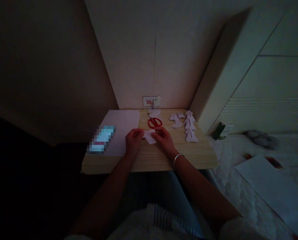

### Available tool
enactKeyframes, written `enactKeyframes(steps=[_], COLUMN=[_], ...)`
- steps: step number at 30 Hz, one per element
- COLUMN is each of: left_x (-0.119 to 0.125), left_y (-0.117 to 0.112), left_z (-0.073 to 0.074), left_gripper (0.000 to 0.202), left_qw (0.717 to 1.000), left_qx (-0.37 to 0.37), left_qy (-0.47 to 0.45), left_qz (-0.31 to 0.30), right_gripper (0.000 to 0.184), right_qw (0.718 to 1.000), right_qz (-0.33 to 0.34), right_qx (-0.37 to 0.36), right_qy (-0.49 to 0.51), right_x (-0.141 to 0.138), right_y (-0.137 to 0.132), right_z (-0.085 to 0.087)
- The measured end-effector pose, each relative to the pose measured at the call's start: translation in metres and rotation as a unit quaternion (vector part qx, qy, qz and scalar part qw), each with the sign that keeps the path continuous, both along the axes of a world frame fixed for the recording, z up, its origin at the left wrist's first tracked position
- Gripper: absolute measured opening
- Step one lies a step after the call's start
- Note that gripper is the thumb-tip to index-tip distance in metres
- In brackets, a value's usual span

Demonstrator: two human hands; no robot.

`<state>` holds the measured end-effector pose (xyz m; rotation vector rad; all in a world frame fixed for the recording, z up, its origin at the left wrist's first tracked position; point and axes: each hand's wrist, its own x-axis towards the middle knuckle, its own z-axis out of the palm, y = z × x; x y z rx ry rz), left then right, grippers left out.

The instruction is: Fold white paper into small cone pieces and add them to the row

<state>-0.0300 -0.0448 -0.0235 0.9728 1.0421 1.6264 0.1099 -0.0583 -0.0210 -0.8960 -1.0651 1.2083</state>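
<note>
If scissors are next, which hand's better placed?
Right hand, likely: it sits closer to the red scissors than the left hand. Both hold the paper, so the right would have to release first.

The small piece of paper is pale, near white, with straight edges and an angular outline that slants to a corner on the side nearest the person. It is held at its sides between the fingertips of both hands, its broad face turned up, over the middle of the table. Fine creases are too dim to tell.
</note>
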Motion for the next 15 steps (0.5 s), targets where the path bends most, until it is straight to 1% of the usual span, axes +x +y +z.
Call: enactKeyframes(steps=[2, 4, 6, 8, 11, 13, 15], left_x=[0.001, 0.0026, 0.0046, 0.0062, 0.0064, 0.0053, 0.0041], left_y=[-0.001, -0.0026, -0.0043, -0.0056, -0.0059, -0.005, -0.0041], left_z=[-0.0003, 0.0002, 0.0014, 0.0028, 0.0036, 0.0031, 0.0022], left_gripper=[0.025, 0.032, 0.04, 0.042, 0.042, 0.042, 0.037], left_qw=[1.0, 0.998, 0.994, 0.99, 0.987, 0.988, 0.989], left_qx=[0.004, 0.004, -0.011, -0.031, -0.049, -0.049, -0.048], left_qy=[0.006, -0.015, -0.042, -0.064, -0.086, -0.093, -0.096], left_qz=[-0.022, -0.056, -0.098, -0.124, -0.126, -0.115, -0.105], right_gripper=[0.025, 0.024, 0.023, 0.021, 0.017, 0.015, 0.013], right_qw=[1.0, 1.0, 0.999, 0.999, 0.999, 0.996, 0.986], right_qz=[-0.014, -0.022, -0.029, -0.032, -0.024, -0.021, -0.023], right_qx=[-0.012, -0.02, -0.017, -0.006, 0.022, 0.061, 0.109], right_qy=[-0.011, 0.001, 0.025, 0.037, -0.003, -0.066, -0.123], right_x=[0.0004, 0.0007, 0.0009, 0.001, 0.001, 0.0012, 0.0017], right_y=[0.0009, 0.0017, 0.0021, 0.0021, 0.0015, 0.0006, -0.0004], right_z=[-0.0016, -0.0026, -0.0029, -0.0032, -0.0048, -0.0063, -0.0077])
